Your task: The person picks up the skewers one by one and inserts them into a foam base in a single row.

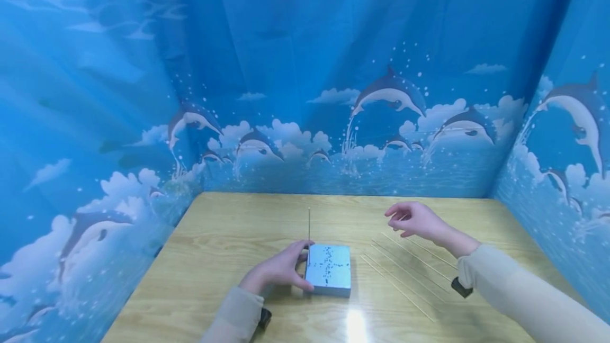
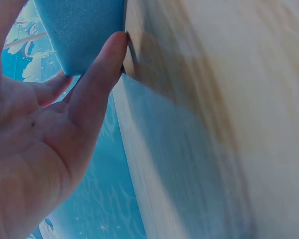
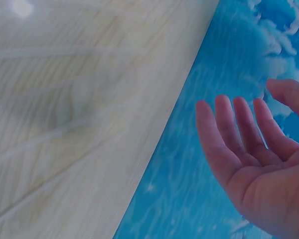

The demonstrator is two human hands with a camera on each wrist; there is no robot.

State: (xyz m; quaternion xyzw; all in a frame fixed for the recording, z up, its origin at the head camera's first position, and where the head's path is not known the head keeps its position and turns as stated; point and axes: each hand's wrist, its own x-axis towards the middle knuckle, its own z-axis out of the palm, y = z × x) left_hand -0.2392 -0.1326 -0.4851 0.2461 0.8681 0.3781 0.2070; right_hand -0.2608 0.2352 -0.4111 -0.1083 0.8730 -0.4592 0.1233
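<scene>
A light blue foam block [image 1: 339,274] with many small dark holes on top lies on the table. My left hand [image 1: 281,268] holds it from the left side, thumb at the near corner and fingers toward the back; the left wrist view shows the thumb [image 2: 107,59] against the block [image 2: 84,35]. One thin stick [image 1: 309,232] stands upright at the block's left edge. Over the far ends of several thin sticks [image 1: 398,287] lying on the table, my right hand [image 1: 416,221] hovers with loosely bent fingers and nothing in it, as the right wrist view also shows.
The wood-grain table [image 1: 224,226] ends at a blue curtain [image 1: 286,68] printed with dolphins, which rises at the back and both sides. The loose sticks lie slantwise, roughly parallel, to the right of the block.
</scene>
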